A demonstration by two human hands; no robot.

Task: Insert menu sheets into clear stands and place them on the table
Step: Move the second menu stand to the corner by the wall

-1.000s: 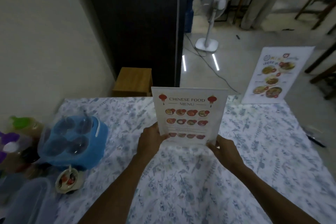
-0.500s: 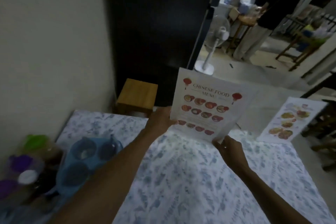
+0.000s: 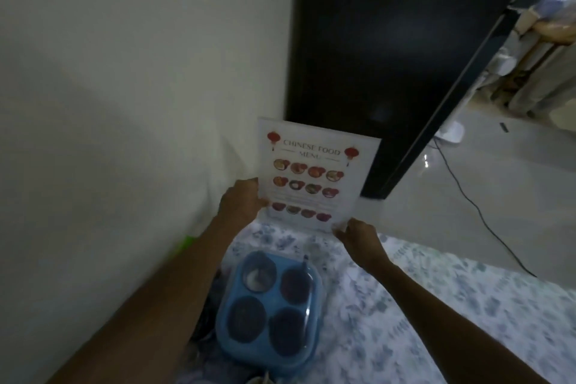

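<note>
A clear stand with a "Chinese Food Menu" sheet [image 3: 314,171] in it is held upright above the far left corner of the table [image 3: 436,305], which has a blue floral cloth. My left hand [image 3: 241,203] grips its left edge near the bottom. My right hand [image 3: 358,235] pinches its lower right corner. The stand's base hangs just over the cloth, slightly tilted. The second menu stand seen earlier is out of view.
A blue four-compartment container [image 3: 271,305] with a clear lid sits on the table directly below my arms. A pale wall [image 3: 124,103] is at the left, a tall black cabinet [image 3: 389,56] behind. A fan base [image 3: 448,134] and cable [image 3: 473,206] lie on the floor.
Both hands have carried the menu stand from the table's middle towards the far left corner, over the blue container. My head has turned left, so the other menu stand has left the view.
</note>
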